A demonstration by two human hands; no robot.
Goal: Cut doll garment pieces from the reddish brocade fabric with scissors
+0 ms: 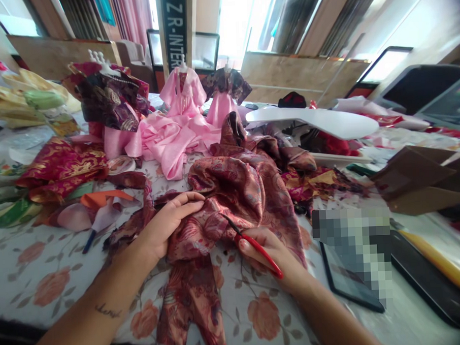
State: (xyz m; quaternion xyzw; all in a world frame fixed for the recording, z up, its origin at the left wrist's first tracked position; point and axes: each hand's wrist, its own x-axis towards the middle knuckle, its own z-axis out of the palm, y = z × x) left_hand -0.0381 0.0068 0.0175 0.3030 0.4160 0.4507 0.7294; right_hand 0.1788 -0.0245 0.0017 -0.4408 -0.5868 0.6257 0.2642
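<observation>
Spread over the table in front of me is a shiny reddish-brown patterned fabric (223, 193), bunched up, with one strip hanging toward the front edge. My left hand (178, 215) is closed on the fabric's left side, thumb and fingers together at a fold. Red-handled scissors (256, 247) are in my right hand (271, 252), their dark blades pointing up and left onto the cloth. The right fingers wrap around the handles and also rest against the fabric. Whether the blades are cutting into it I cannot tell.
Pink satin (171, 139) and small dressed mannequins (183, 90) stand behind the fabric. To the left lie red-gold brocade (64, 167), a green tape roll (14, 207) and a blue-tipped pen (89, 241). A tablet (349, 274) and cardboard (424, 179) lie at right.
</observation>
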